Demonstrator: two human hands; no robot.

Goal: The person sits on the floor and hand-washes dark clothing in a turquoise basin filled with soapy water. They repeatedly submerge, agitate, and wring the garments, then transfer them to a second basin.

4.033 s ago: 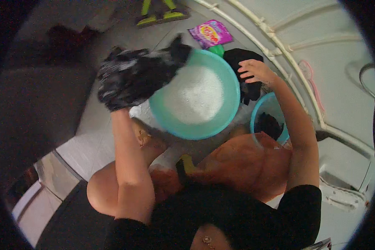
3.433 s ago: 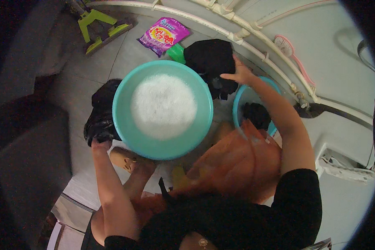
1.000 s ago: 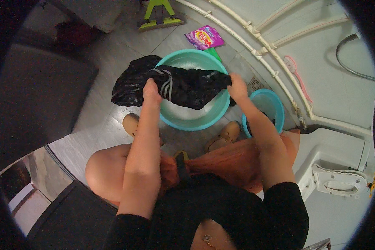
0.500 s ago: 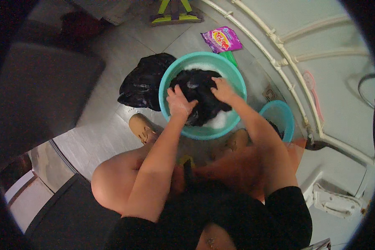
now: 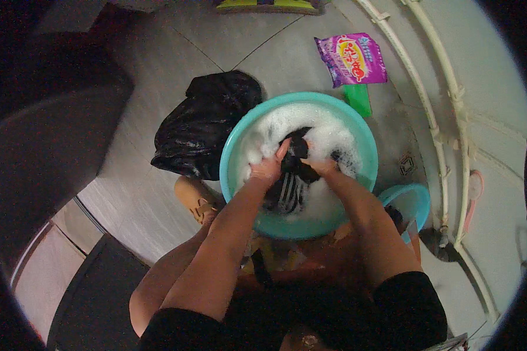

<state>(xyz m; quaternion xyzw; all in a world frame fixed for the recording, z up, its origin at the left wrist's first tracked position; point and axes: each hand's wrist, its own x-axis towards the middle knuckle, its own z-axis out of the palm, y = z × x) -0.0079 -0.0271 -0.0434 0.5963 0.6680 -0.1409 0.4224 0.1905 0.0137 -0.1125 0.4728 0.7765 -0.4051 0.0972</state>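
Note:
A wide turquoise basin [image 5: 300, 99] stands on the floor before me, full of water and thick white suds [image 5: 336, 133]. In it lies a wet black garment [image 5: 287, 190] with white stripes, bunched up in the middle. My left hand [image 5: 269, 168] grips its left side, thumb along the cloth. From the right, my right hand [image 5: 324, 167] closes on the same bunch. Some of my fingers are hidden by cloth and foam. Left of the basin, a heap of shiny wet black clothing [image 5: 202, 128] rests on the floor.
Beyond the basin lie a purple packet [image 5: 354, 58] and a green flat piece [image 5: 358, 99]. A smaller blue basin [image 5: 418, 202] with dark contents sits at the right. White pipes [image 5: 433, 134] run along the wall. A mop head [image 5: 269, 6] shows at the far edge.
My hands have gone from lying spread on the black cloth to gripping it in a bunch. The garment now covers less of the basin, and more suds show around it. The view has shifted.

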